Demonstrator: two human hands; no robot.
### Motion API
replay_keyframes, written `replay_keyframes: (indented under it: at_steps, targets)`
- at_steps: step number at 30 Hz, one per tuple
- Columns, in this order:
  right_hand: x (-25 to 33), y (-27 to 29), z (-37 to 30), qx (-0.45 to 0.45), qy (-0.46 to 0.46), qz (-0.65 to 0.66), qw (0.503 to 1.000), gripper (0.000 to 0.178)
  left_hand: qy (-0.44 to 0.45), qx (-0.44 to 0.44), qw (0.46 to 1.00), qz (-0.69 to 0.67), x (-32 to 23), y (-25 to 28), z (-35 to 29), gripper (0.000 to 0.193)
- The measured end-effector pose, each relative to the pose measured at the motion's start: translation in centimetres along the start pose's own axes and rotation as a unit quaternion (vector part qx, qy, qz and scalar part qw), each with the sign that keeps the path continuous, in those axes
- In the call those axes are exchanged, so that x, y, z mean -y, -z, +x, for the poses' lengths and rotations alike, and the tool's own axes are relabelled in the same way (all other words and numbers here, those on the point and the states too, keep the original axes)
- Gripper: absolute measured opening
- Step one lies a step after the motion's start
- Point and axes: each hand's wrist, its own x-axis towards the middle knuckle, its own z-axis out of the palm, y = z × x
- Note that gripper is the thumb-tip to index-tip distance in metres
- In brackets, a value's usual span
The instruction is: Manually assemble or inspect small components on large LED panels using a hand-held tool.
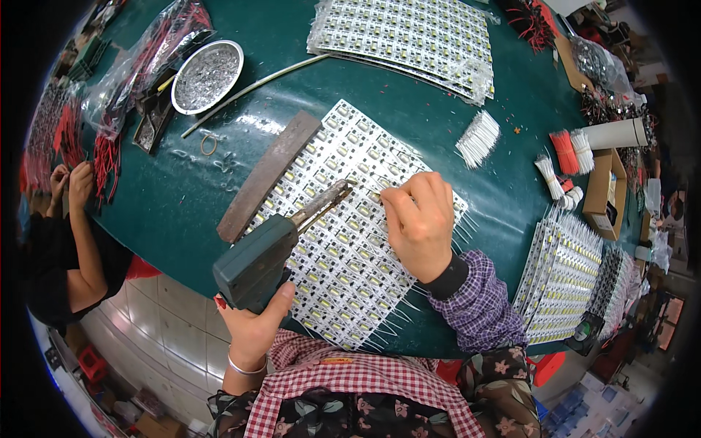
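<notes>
My left hand (255, 321) is wrapped round the grip of a dark green soldering gun (255, 255). The gun's metal tip points up and right, over a white LED circuit-board panel (343, 277) dotted with rows of yellow LEDs. My right hand (420, 219) is closed in a pinch just right of the tip, low over the panel. What lies between those fingertips is too small to make out. Thin white wires stick out along the panel's lower right edge. A brownish flat bar (269, 175) lies along the panel's upper left edge.
A stack of LED panels (409, 44) lies at the back, with white wire bundles (479, 139) nearer. Wired panels (558, 281) stand at right by a cardboard box (606, 193). A metal bowl (207, 77) sits at back left. Another person's hands (77, 182) hold red wires.
</notes>
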Motion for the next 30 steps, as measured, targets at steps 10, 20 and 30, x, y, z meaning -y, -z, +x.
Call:
replay_keyframes:
  at_steps: [10,20,30]
  targets:
    - [0.8,1.7,0.3,-0.020,0.008,-0.013,1.000,0.019,-0.033,-0.009,0.999,0.024,0.7,0.5,0.1,0.041]
    - [1.1,-0.5,-0.2,0.001,0.016,0.024,1.000,0.022,0.002,0.002,1.000,0.024,0.5,0.5,0.0,0.034]
    - [1.2,-1.4,-0.2,-0.007,0.002,0.023,1.000,0.021,0.000,0.009,0.999,0.045,0.3,0.1,0.0,0.026]
